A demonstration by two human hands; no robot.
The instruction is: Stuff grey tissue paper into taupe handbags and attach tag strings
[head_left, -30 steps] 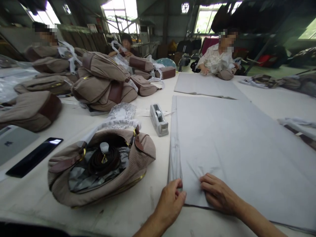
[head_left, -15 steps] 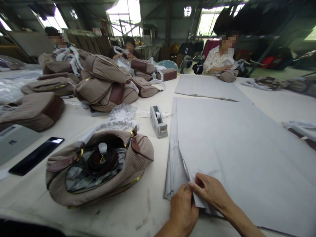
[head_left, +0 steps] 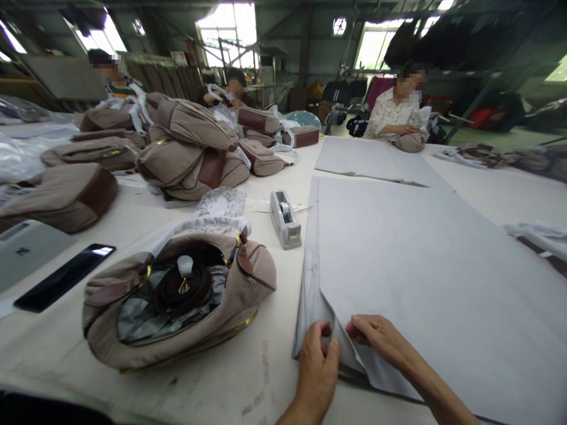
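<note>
A stack of large grey-white sheets (head_left: pixel 411 254) lies on the right half of the table, its near left corner lifted. My right hand (head_left: pixel 376 336) pinches the edge of the top sheet near that corner. Just left of it, my left hand (head_left: pixel 318 360) is at the stack's corner, thumb and fingers apart, with nothing seen between them. An open tan ribbed bag (head_left: pixel 239 295) stands to the left, holding a coiled dark brown strap (head_left: pixel 183 292) and crumpled grey paper (head_left: pixel 142 319). Beyond my hands sits a grey tape dispenser (head_left: pixel 286 219).
Tan and brown bags (head_left: pixel 190 141) are heaped at the back left. A black phone (head_left: pixel 64 277) and a grey case (head_left: pixel 31 254) lie at the left. More sheets (head_left: pixel 367 156) lie farther back. Three people sit beyond the table, one at the right (head_left: pixel 394 112) handling a bag.
My left hand has let go of the sheet corner and moved slightly left, its fingers opening. The top sheet's edge has lifted and shifted right with my right hand.
</note>
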